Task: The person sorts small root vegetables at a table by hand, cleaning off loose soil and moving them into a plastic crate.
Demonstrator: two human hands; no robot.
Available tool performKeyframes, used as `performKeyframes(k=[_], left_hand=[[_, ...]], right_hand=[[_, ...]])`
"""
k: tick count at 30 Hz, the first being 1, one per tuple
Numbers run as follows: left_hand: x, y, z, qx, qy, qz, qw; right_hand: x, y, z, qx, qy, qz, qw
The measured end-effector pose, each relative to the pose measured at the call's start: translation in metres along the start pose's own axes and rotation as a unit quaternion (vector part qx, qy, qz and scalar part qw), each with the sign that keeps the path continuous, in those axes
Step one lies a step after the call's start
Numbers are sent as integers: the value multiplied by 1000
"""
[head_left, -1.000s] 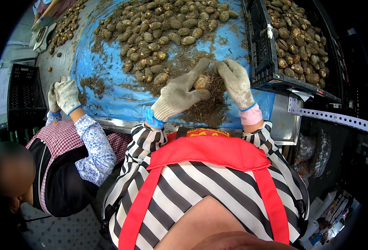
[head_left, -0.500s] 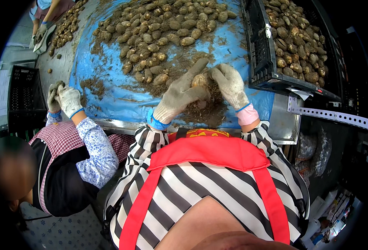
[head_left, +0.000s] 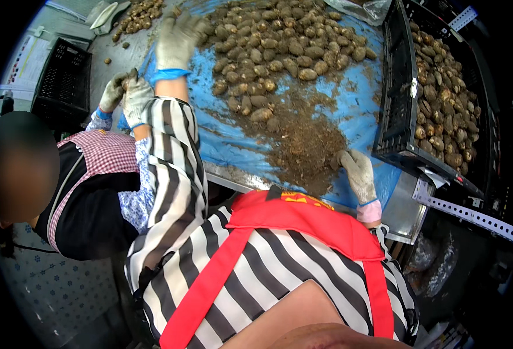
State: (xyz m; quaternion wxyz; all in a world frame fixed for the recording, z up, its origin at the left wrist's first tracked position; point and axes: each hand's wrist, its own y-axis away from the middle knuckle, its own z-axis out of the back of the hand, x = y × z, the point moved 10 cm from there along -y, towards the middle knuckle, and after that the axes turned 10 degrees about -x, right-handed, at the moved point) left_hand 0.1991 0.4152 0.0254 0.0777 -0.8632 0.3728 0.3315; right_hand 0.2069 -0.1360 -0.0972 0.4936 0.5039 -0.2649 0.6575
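Observation:
My left hand (head_left: 177,43), in a dirty white glove, is stretched far out to the left, beyond the co-worker's hands. Its fingers look extended and apart, smeared by motion, with a small taro (head_left: 177,10) just beyond them. At the table's near right, my gloved right hand (head_left: 358,177) is closed, its fingertips curled in. Whatever it may grip is hidden. Beside it lies a heap of brown root hairs and dirt (head_left: 303,145). Further back, a pile of unpeeled, hairy taros (head_left: 279,46) covers the blue plastic sheet (head_left: 215,139).
A black crate (head_left: 400,81) full of taros stands at the right, by a perforated metal strip (head_left: 471,215). On the left a co-worker's gloved hands (head_left: 128,96) work close to my left arm. Another black crate (head_left: 61,75) and a smaller taro pile (head_left: 140,16) lie beyond.
My left hand has left the taro held between both hands and swung far to the left and away. That taro is gone from between my hands. My right hand stays near the dirt heap.

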Motion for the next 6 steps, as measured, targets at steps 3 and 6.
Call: performKeyframes(k=[3,6], left_hand=[[-27,39,-15,35,-276,-88,956],[8,57,-26,76,-672,-257,691]], right_hand=[[5,5,-19,39,-70,-22,997],[12,6,-27,52,-153,-59,985]])
